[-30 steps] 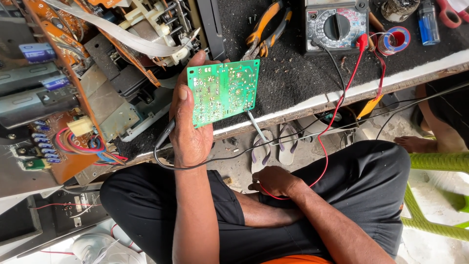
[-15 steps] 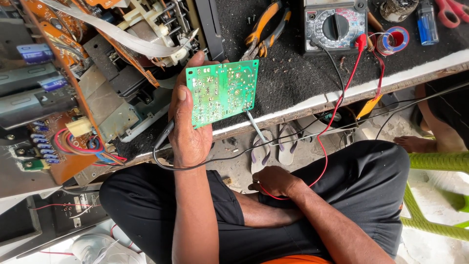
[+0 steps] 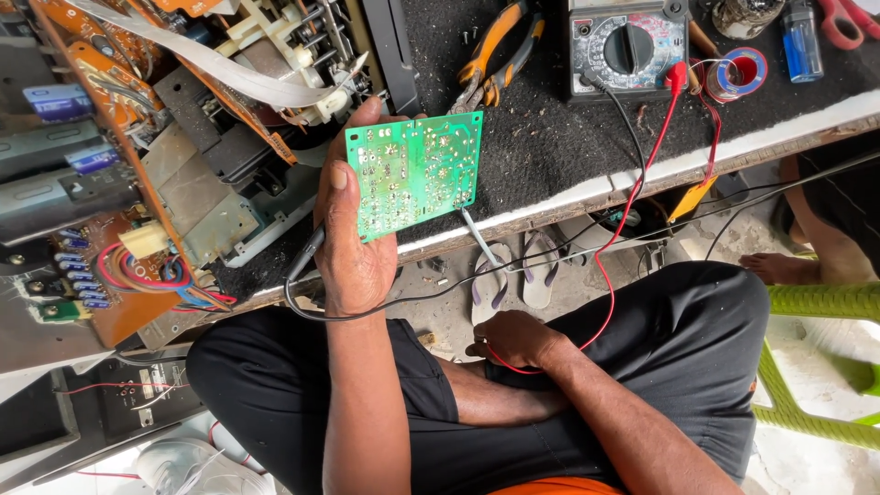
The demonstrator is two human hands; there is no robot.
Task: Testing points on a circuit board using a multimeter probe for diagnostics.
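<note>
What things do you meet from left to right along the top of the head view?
Orange circuit boards → white ribbon cable → orange-handled pliers → multimeter → tape roll → blue lighter → red scissors.

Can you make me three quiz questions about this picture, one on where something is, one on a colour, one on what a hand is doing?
1. Where is the multimeter?
A. on the floor
B. on the dark bench mat
C. in a lap

2. What colour is the circuit board?
A. green
B. blue
C. white

3. What is the left hand doing?
A. lying flat and empty
B. holding the circuit board up
C. gripping pliers

Answers: B, it sits at the bench's far edge; A, its solder side is green; B, thumb and fingers pinch its edge.
</note>
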